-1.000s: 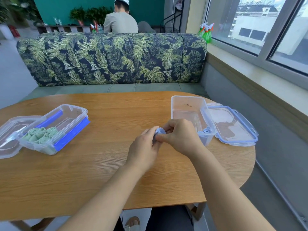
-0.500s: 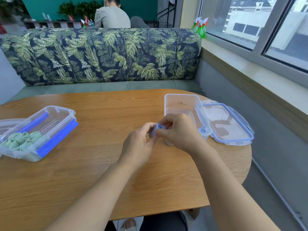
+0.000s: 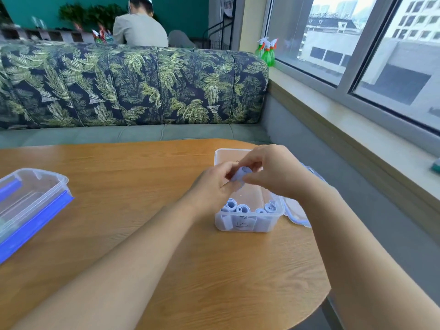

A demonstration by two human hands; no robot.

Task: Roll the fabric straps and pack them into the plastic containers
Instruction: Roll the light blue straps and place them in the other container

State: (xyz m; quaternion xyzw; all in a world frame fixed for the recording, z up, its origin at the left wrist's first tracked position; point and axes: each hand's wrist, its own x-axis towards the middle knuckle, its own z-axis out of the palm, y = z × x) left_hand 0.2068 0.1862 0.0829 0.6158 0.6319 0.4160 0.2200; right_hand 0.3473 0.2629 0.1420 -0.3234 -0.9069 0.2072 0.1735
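At the left edge of the desk [image 3: 114, 177] sits a clear plastic container [image 3: 35, 198] with blue clips, open on top and partly cut off by the frame. Toward the middle, the left hand [image 3: 212, 186] reaches forward, its fingers [image 3: 227, 169] curled and pinching one side of a pale blue rolled strap [image 3: 241, 174]. The right hand [image 3: 278, 172] meets it from the other side, thumb and fingers clamped on the same roll, so both hands hold it together in the air. That roll hangs just above the open second container [image 3: 247, 223], a clear tub standing on the desk near its right edge. Along the tub's near wall, 4 blue packed rolls [image 3: 242, 208] stand on end, side by side. Just beside the tub on the right lies its lid [image 3: 298, 210], mostly hidden behind the right forearm. Farther right and well back, green spray bottles [image 3: 267, 52] stand in the corner of the window sill [image 3: 357, 129].
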